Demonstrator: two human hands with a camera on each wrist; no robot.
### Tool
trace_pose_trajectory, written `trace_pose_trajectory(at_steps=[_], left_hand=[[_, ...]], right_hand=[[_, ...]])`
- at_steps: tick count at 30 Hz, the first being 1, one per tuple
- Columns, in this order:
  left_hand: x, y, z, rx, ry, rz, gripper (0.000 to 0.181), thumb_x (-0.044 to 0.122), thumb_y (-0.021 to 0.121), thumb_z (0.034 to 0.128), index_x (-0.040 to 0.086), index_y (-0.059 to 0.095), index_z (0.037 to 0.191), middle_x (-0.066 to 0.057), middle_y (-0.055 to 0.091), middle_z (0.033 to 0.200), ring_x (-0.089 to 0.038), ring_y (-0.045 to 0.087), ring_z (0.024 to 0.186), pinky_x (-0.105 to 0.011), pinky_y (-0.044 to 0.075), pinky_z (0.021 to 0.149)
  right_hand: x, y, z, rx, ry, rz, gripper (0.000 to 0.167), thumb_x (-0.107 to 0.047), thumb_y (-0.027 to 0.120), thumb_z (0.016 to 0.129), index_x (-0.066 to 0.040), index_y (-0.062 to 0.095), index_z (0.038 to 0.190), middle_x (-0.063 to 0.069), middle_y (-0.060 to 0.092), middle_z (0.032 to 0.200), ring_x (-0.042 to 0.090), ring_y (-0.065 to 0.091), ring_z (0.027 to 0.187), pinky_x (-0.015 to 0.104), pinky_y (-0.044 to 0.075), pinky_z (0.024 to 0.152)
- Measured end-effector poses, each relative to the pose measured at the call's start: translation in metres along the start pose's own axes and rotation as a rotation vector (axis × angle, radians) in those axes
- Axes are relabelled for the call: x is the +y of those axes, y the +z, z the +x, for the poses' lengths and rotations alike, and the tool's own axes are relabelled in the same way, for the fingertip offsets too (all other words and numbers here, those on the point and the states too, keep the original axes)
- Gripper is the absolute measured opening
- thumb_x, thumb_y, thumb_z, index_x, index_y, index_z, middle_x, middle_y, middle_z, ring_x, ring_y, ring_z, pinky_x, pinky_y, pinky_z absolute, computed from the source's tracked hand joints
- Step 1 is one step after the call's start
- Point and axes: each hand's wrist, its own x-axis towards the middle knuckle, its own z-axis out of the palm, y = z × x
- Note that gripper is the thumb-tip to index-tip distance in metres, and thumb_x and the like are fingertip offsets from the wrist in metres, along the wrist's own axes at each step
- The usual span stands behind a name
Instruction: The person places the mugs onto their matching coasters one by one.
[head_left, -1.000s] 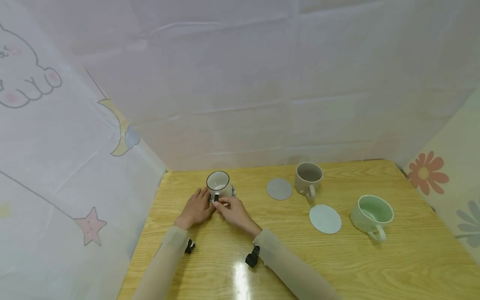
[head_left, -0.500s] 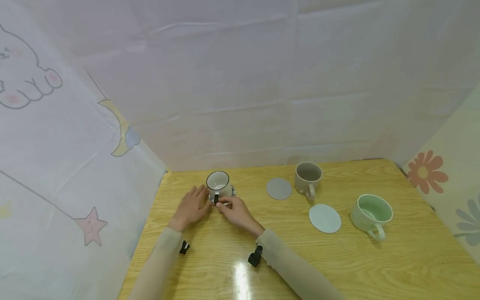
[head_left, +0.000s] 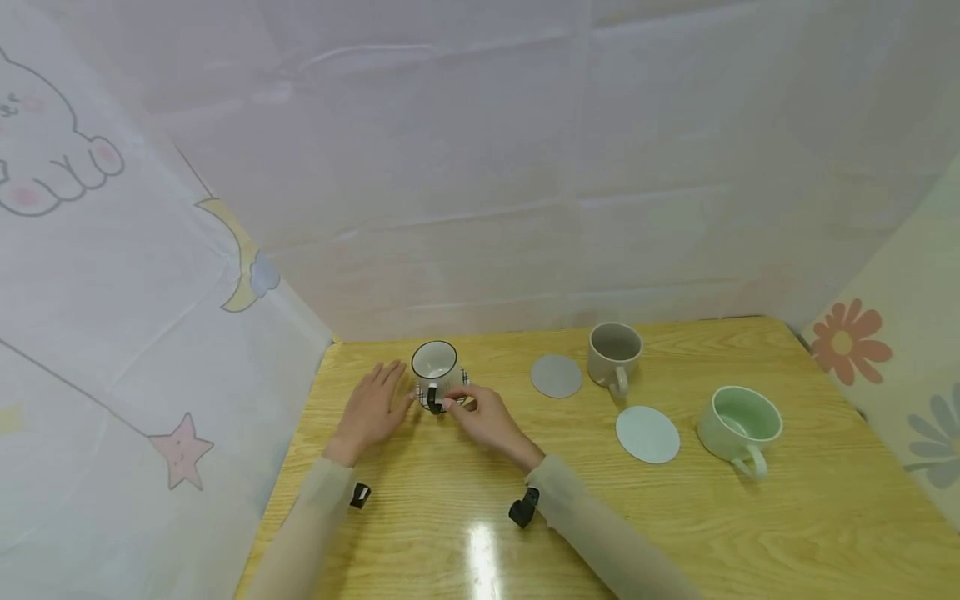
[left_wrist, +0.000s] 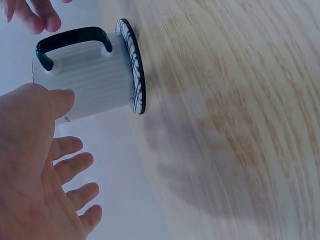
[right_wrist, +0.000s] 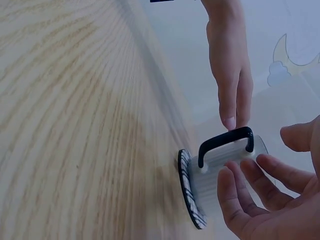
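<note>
While the mug (head_left: 447,384) stands upright on its checked coaster (left_wrist: 137,70), handle (head_left: 432,398) toward us, the right hand (head_left: 483,417) is nearer that handle, fingers loose, holding nothing; we see the left hand (head_left: 370,410) opposite, fingers extended.

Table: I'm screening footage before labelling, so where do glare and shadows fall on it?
Head view: a bright glare streak on the table, low in the picture; left wrist view: soft-edged shadows spreading beside the coaster; right wrist view: a soft shadow beside the coaster, no such bright streak.
</note>
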Motion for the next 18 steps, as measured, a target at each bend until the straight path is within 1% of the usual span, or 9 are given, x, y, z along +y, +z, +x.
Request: trace_pose_trajectory(at_steps=[4,7,11,15,18], left_hand=[[0.002,-0.006,-0.002,0.025,-0.009,-0.010,0.064,0.035,0.060,0.1099,-0.002,0.044,0.160,-0.024,0.044,0.166,-0.052,0.035,0.155,-0.064,0.027,0.129],[0.003,-0.010,-0.005,0.043,-0.008,-0.015,0.061,0.034,0.058,0.1112,-0.003,0.045,0.159,-0.025,0.044,0.165,-0.052,0.037,0.154,-0.064,0.029,0.128],[0.005,-0.014,-0.006,0.071,0.004,-0.021,0.059,0.032,0.054,0.1130,-0.004,0.045,0.158,-0.026,0.044,0.165,-0.052,0.038,0.153,-0.064,0.029,0.128],[0.008,-0.016,-0.007,0.090,0.012,-0.018,0.058,0.031,0.053,0.1133,-0.004,0.045,0.159,-0.026,0.043,0.165,-0.051,0.037,0.154,-0.064,0.029,0.128],[0.014,-0.019,-0.008,0.097,0.017,-0.013,0.059,0.032,0.053,0.1134,-0.003,0.044,0.159,-0.025,0.043,0.166,-0.051,0.037,0.154,-0.064,0.029,0.128]], right_hand=[[-0.003,-0.006,-0.005,0.016,-0.006,-0.023,0.033,-0.031,0.062,0.110,-0.010,0.073,0.133,0.007,0.073,0.133,0.025,0.073,0.106,0.034,0.062,0.080],[-0.006,-0.011,-0.010,0.023,-0.017,-0.043,0.036,-0.032,0.062,0.110,-0.008,0.071,0.136,0.008,0.073,0.133,0.025,0.072,0.107,0.038,0.063,0.083],[-0.010,-0.018,-0.016,0.033,-0.045,-0.079,0.036,-0.032,0.063,0.110,-0.010,0.071,0.136,0.007,0.072,0.132,0.026,0.072,0.109,0.041,0.063,0.087],[-0.009,-0.027,-0.020,0.037,-0.055,-0.084,0.034,-0.035,0.064,0.109,-0.014,0.071,0.135,0.007,0.071,0.134,0.026,0.072,0.110,0.042,0.064,0.087],[-0.006,-0.032,-0.021,0.048,-0.053,-0.075,0.033,-0.034,0.067,0.107,-0.014,0.072,0.132,0.007,0.072,0.133,0.027,0.073,0.109,0.041,0.064,0.084]])
